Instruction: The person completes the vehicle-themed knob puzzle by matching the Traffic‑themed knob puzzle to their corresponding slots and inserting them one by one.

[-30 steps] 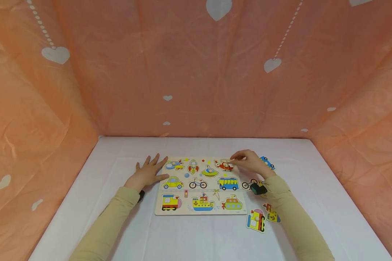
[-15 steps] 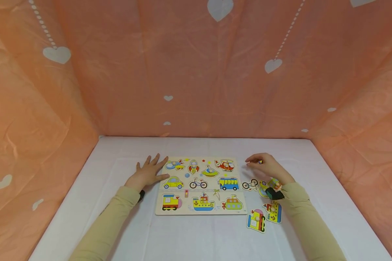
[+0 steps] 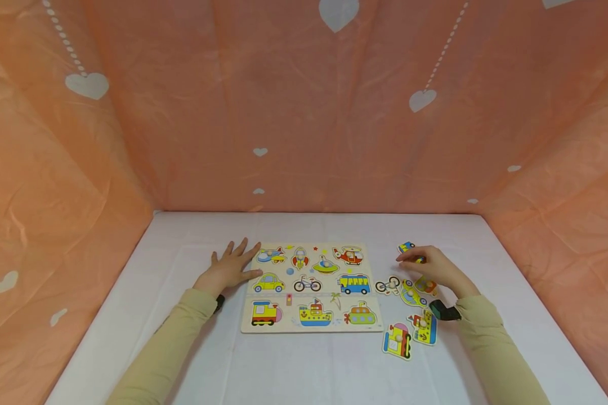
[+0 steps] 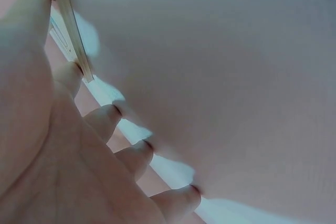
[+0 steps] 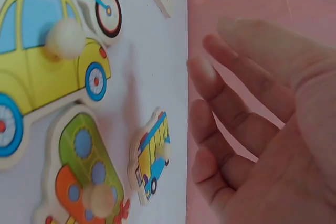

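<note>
Right hand [image 3: 430,267] swings clear of the puzzle board [image 3: 290,315], empty, fingers loosely bent, near the bus piece [image 3: 406,246] beyond its right — helicopter piece [image 3: 353,259] seated, far-right corner! Left hand [image 3: 226,271], fingers spread, touches its left edge.

Wooden puzzle board [image 3: 329,286] lies flat, printed with vehicles; airplane [image 3: 270,256], rocket [image 3: 300,259], saucer [image 3: 325,267] and helicopter [image 3: 351,257] seated along its upper row. Loose, face up, right of it: bicycle [image 3: 387,286] alongside, yellow car [image 5: 37,61] beside submarine [image 5: 84,156], train [image 3: 397,343] near ship [image 3: 424,331], bus [image 5: 151,156] farthest back.

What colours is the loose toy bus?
The bus piece is mainly yellow and blue, clearest in the right wrist view.
</note>
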{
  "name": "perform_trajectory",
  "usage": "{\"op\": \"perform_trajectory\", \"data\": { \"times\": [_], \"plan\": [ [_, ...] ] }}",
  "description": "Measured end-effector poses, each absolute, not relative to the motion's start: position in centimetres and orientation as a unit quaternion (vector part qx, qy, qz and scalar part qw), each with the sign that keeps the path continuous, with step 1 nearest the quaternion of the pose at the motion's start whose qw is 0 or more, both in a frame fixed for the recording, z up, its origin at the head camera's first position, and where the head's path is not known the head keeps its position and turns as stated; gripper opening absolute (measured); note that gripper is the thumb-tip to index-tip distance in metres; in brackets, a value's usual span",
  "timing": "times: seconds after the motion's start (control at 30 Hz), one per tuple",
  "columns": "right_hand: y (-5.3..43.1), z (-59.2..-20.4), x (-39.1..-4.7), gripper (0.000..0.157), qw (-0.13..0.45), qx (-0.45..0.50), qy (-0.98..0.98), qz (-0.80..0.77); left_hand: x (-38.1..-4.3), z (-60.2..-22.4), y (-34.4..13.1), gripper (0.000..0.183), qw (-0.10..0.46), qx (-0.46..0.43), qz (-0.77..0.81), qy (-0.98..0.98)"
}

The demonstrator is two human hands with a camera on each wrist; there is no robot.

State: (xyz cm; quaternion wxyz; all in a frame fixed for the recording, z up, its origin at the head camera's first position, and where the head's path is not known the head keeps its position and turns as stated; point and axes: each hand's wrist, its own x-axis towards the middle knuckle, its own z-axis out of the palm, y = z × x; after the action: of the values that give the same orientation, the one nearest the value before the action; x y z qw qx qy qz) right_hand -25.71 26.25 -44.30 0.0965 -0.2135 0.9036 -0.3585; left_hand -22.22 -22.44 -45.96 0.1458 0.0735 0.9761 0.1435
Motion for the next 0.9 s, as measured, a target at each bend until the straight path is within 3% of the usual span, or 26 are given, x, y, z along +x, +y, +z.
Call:
{"op": "perform_trajectory", "data": {
  "times": [0.27, 0.9],
  "plan": [
    [27.3, -44.8, -24.9, 0.019, 0.157, -0.199, 0.892, -0.375, -21.8, -45.9, -22.5, 0.081, 0.143, 0.072, 0.146, 0.976],
    [28.3, -45.7, -23.8, 0.024, 0.199, -0.192, 0.871, -0.405, -22.5, -46.1, -22.6, 0.083, 0.152, 0.069, 0.128, 0.978]
  ]
}}
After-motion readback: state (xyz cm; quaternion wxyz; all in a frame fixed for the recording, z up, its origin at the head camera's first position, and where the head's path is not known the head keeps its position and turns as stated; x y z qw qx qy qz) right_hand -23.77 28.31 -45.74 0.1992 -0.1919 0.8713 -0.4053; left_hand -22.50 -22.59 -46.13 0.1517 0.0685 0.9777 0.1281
